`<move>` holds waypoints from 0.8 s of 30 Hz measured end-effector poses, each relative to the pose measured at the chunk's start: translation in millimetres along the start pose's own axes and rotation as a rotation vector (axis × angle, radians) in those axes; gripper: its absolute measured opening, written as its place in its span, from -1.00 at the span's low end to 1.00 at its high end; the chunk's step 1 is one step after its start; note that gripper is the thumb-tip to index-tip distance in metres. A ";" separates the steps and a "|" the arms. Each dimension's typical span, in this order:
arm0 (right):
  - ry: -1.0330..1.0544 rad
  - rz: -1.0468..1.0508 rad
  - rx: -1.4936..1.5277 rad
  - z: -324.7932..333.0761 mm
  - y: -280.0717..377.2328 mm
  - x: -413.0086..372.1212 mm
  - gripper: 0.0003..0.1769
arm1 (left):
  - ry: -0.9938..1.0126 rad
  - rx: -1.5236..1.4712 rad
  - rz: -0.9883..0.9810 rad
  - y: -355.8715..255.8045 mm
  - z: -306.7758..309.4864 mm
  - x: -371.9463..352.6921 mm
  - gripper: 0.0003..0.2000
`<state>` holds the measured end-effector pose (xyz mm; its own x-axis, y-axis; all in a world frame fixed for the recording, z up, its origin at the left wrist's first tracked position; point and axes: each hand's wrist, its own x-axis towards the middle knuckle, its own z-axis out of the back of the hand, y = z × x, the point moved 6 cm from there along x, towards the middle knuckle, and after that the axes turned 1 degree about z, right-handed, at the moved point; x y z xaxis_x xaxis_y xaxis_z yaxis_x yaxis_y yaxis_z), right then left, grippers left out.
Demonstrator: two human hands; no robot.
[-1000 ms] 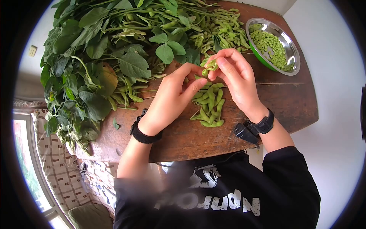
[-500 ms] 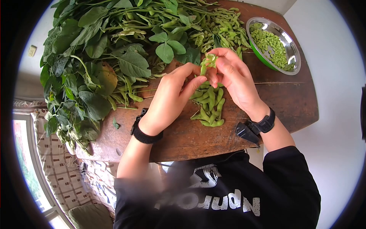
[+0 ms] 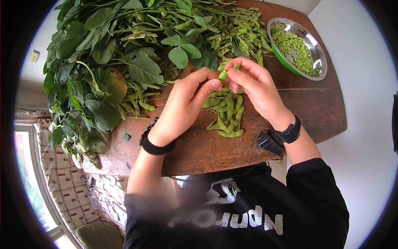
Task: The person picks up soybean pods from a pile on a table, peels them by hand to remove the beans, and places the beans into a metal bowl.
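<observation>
A green soybean pod is pinched between both of my hands above the table. My left hand grips its lower end with thumb and forefinger. At the upper end, the thumb and fingers of my right hand are closed on it, partly hiding it. Below them lies a small heap of plump soybean pods. Just beyond my fingertips, a larger pile of pods spreads across the far side. A steel bowl with a green outside holds shelled green beans at the far right.
Leafy soybean plants cover the left and back of the wooden table, drooping over its left edge. A black device hangs by my right wristband. A patterned curtain and window are at lower left, and a white wall stands right.
The pod between my fingers showed its pale, opened inside before; now a smooth green surface shows. My fingertips are closer together around it, and my left hand has shifted slightly.
</observation>
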<state>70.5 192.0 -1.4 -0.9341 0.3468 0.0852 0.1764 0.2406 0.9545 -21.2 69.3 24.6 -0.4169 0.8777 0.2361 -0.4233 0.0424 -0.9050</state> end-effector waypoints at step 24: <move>-0.028 0.058 -0.055 3.3 -2.7 1.1 -0.78 | -0.032 0.066 0.104 -3.6 -1.0 -0.9 -0.79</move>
<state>70.1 194.8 -4.8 -0.9137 0.3837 0.1338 0.2120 0.1692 0.9625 -18.6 68.9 27.2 -0.4863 0.8600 0.1548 -0.4282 -0.0801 -0.9001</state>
